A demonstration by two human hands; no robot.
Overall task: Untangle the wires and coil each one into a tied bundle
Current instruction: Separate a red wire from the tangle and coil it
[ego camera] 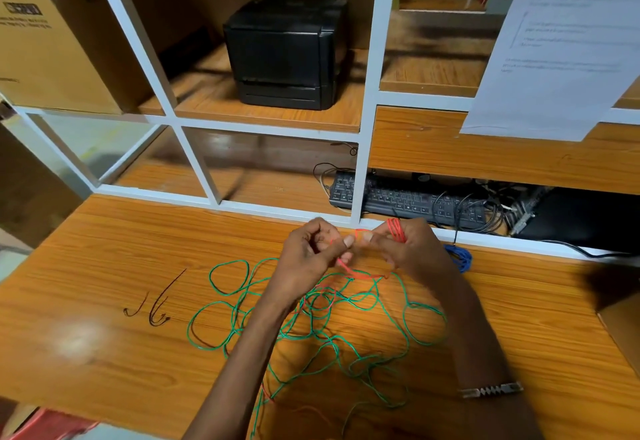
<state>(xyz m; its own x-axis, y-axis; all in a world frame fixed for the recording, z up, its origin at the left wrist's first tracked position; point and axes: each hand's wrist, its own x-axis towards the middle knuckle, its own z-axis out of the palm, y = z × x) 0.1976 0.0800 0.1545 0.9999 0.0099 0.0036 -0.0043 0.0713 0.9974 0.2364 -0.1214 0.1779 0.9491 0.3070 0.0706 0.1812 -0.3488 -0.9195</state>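
Above the worktop (104, 249), my right hand (408, 249) carries red wire (396, 230) coiled round its fingers while my left hand (311, 252) pinches its free run. Green wire (311, 318) sprawls tangled below. Next, I judge: more winding, easing red clear.

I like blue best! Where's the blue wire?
In the head view, the blue wire lies bunched on the wooden table, just right of the right hand and near the white shelf frame, apart from the green wire tangle.
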